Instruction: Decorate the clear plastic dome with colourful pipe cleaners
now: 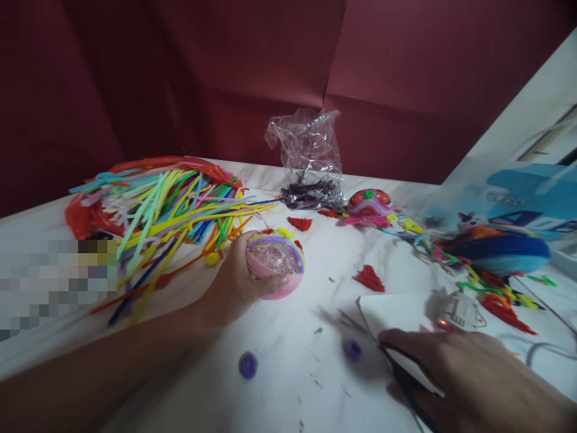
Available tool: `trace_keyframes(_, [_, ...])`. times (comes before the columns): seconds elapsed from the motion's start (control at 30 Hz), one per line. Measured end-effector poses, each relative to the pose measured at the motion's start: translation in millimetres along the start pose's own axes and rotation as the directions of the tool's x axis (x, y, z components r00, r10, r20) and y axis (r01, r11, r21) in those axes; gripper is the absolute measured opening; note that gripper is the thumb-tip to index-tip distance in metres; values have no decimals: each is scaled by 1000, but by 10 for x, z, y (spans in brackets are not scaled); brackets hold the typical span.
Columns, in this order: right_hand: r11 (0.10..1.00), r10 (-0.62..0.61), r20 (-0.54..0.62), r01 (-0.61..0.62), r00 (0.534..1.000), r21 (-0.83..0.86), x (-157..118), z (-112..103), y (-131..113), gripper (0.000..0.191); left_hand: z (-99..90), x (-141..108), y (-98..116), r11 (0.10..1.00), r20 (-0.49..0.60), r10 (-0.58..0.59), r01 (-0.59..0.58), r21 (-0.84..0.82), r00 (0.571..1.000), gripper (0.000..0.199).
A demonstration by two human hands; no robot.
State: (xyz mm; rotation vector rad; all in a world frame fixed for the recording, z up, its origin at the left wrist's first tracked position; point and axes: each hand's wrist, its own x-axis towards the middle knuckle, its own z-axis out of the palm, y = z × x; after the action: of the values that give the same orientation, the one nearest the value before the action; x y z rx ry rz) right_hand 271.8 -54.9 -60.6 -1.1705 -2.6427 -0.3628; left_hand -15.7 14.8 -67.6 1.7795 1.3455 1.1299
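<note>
A pink ball (276, 266) wound with pipe cleaners is being cupped on the table (288, 385) by the left hand (234, 279), fingers closed round it. Judged light, springy, crushable; best gripped round its sides. The right hand (455, 373) is pressing a dark tool (406, 376); its grip cannot be made out.

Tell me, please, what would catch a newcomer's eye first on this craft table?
First, the heap of bright pipe cleaners spread over the table's far left. Next, the pink ball at centre, held in the left hand. To the near right, the right hand rests on a dark tool by a white sheet, with a blue yarn bundle beyond it.
</note>
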Motion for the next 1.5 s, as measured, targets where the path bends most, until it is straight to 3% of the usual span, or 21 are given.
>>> trace_keyframes(0.2, [983,113,66,-102,991,-156,-3,93,48,33,-16,-55,-84,997,-28,79,-78,24,996,75])
trace_keyframes(0.33, [978,87,-15,-88,996,-190,4,200,34,35,-52,-154,-64,975,10,180,-180,130,984,66])
trace_keyframes(0.43, [978,70,-62,-81,996,-194,71,218,23,34,-88,-204,-33,962,37,193,-197,191,980,64])
trace_keyframes(0.6, [993,12,-108,-24,994,-111,186,156,-39,29,-136,-225,-27,964,100,208,-221,148,973,55])
trace_keyframes(0.8, [998,-32,-219,20,975,-57,311,101,-236,43,-159,-233,-75,954,103,245,-259,153,964,46])
trace_keyframes(0.9, [991,-97,-237,72,967,-112,389,78,-301,41,-149,-215,-95,927,114,291,-309,214,950,55])
trace_keyframes(1.0, [980,-141,-200,109,970,-164,429,72,-292,40,-123,-183,-87,940,132,244,-268,210,961,70])
trace_keyframes(1.1, [990,-88,-132,72,987,-124,423,99,-239,41,-98,-148,-42,968,138,162,-185,172,977,69])
trace_keyframes(1.2, [995,-55,-111,46,992,-88,422,119,-193,40,-89,-113,10,963,127,183,-204,178,975,66])
trace_keyframes(1.37, [990,-56,-226,25,973,-136,496,73,-197,38,-62,-65,41,944,171,266,-292,152,949,56])
trace_keyframes(1.5, [987,-53,-262,11,964,-159,527,66,-185,38,9,-52,44,952,168,265,-285,110,950,72])
